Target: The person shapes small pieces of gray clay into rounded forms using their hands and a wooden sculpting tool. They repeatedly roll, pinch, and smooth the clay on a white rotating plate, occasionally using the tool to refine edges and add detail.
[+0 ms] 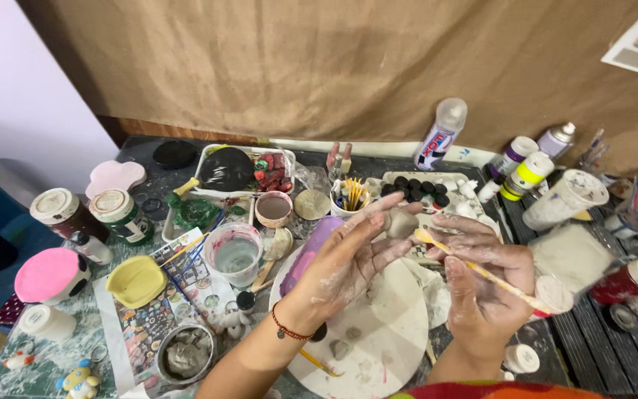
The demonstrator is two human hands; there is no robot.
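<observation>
My left hand (352, 255), smeared with clay, pinches a small grey clay piece (401, 224) between thumb and fingertips above a round white work board (385, 332). A red bead bracelet circles the left wrist. My right hand (485, 284) grips a thin yellow modelling stick (481, 272), and its flat tip touches the clay piece. Small grey clay lumps lie on the board under my hands.
A cup of cloudy water (235, 253), a metal bowl of grey clay (186, 358), a yellow dish (136, 281), a cup of brushes (348, 198), jars at the left, spray cans (440, 135) and paint bottles at the right crowd the table.
</observation>
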